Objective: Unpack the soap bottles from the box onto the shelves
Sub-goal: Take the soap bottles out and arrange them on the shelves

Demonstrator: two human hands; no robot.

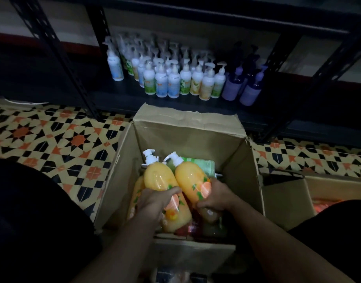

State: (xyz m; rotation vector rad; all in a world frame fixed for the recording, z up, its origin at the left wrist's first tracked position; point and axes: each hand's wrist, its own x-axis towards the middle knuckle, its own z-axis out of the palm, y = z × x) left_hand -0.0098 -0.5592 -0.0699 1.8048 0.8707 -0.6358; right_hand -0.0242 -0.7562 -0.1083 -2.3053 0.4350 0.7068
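Two orange soap bottles with white pump tops are held inside the open cardboard box (232,166), one in each hand. The left bottle (161,178) is wrapped by the left hand (153,199), whose fingers curl over its label from the left side, clenched around the body about halfway down. The right bottle (193,180) is gripped by the right hand (214,198) from the right side, the thumb and fingers closed around its lower body. Both forearms reach in from the bottom of the view and converge towards the box, wrists bent slightly inward.

Each bottle lies tilted with its long axis running away from the person, pump heads pointing up and away towards the shelf, bases towards the person. The two bodies sit side by side, touching or nearly so near the hands.

Beneath them in the box lie more bottles, among them a green bottle (200,163) at the far end and darker reddish ones near the person's edge.

The box stands on a patterned tile floor (53,144). Beyond it, the low shelf (118,92) of a dark metal rack carries rows of white pump bottles (173,82) and, at their right, purple pump bottles (251,90). A second cardboard box (318,188) sits to the right.
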